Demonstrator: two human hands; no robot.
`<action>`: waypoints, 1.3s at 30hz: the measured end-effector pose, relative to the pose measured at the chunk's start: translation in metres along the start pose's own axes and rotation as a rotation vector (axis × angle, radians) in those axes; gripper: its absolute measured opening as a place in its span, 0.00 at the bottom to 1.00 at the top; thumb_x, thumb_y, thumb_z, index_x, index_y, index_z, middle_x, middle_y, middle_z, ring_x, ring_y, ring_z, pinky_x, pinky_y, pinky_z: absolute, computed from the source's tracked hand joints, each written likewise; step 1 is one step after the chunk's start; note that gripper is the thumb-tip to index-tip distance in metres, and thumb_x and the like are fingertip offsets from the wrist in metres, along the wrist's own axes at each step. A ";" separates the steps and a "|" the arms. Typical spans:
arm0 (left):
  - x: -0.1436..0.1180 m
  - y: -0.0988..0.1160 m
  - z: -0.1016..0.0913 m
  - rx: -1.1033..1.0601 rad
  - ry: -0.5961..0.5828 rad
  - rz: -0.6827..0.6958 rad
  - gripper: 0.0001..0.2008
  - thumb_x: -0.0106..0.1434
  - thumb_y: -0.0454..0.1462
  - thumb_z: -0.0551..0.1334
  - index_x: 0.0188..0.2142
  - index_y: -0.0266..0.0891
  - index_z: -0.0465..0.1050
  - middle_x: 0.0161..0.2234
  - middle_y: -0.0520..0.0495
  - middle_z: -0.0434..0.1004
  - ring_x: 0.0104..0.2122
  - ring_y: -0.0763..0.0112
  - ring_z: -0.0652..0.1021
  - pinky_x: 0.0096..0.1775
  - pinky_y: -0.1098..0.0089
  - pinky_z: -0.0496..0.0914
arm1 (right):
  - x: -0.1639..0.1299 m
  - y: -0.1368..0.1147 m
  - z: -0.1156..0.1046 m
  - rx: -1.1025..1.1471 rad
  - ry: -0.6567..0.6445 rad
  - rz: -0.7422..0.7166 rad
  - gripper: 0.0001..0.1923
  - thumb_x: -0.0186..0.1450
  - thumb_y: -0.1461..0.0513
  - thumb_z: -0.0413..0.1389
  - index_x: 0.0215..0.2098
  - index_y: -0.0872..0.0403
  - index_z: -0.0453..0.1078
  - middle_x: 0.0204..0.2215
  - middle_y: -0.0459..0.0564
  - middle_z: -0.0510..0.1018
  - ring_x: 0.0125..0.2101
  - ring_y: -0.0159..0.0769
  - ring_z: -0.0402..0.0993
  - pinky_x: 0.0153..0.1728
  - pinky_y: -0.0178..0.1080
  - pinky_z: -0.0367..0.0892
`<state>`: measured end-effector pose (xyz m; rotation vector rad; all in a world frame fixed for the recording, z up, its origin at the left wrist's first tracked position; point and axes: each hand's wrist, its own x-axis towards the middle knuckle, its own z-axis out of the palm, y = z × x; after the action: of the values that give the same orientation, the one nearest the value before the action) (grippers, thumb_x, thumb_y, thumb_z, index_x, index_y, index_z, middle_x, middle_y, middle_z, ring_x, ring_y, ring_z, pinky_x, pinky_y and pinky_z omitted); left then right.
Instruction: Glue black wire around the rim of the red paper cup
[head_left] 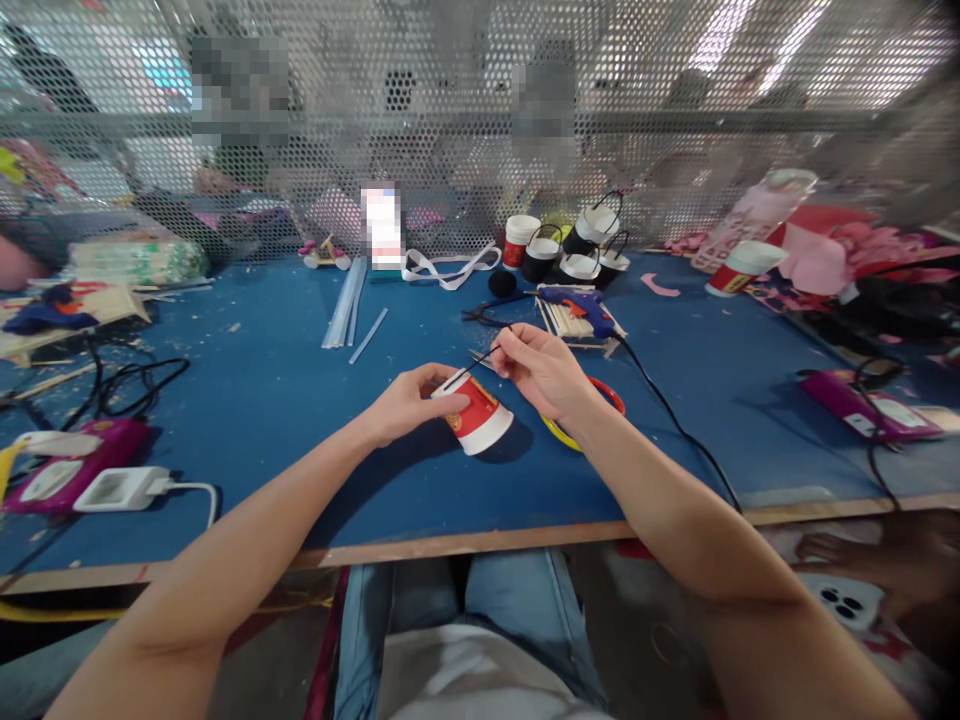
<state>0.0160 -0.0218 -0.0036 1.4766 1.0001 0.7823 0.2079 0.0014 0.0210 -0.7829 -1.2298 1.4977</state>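
The step in hand appears to be fitting a black cord [481, 362] to a red-and-white paper cup [484, 418], which is tilted over the middle of the worktop [255, 420] towards its front edge. The left hand [424, 398] is clamped around the cup, while the right hand [534, 368] pinches the cord, its fingertips together. The next move seems to call for a steady cup and careful guiding of the cord along the cup's end nearest the worktop's back left corner.

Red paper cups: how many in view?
3: held cup in the left hand, back cup beside black cups, right-side cup near the pink container. Others may be hidden.
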 end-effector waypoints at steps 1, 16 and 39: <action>0.000 0.000 0.000 -0.008 -0.010 0.009 0.24 0.52 0.44 0.65 0.45 0.34 0.67 0.42 0.41 0.73 0.38 0.65 0.74 0.43 0.60 0.69 | 0.000 0.000 0.000 0.000 0.007 0.000 0.14 0.53 0.54 0.62 0.24 0.54 0.64 0.20 0.42 0.69 0.22 0.26 0.62 0.25 0.34 0.56; -0.005 0.000 0.003 -0.095 -0.108 0.171 0.27 0.49 0.36 0.68 0.48 0.38 0.63 0.43 0.44 0.70 0.41 0.68 0.72 0.43 0.66 0.68 | 0.000 0.003 0.002 -0.071 0.041 0.037 0.15 0.52 0.53 0.62 0.24 0.55 0.65 0.20 0.43 0.70 0.22 0.25 0.62 0.24 0.34 0.56; -0.006 0.003 0.006 -0.102 -0.139 0.278 0.33 0.47 0.32 0.69 0.51 0.43 0.59 0.51 0.42 0.65 0.49 0.62 0.70 0.48 0.64 0.66 | 0.001 0.016 0.000 -0.201 -0.009 0.010 0.14 0.54 0.53 0.61 0.24 0.54 0.65 0.21 0.43 0.70 0.23 0.26 0.62 0.27 0.34 0.58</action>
<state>0.0191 -0.0300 -0.0016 1.5768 0.6489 0.9009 0.2034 0.0027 0.0061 -0.9160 -1.4005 1.4014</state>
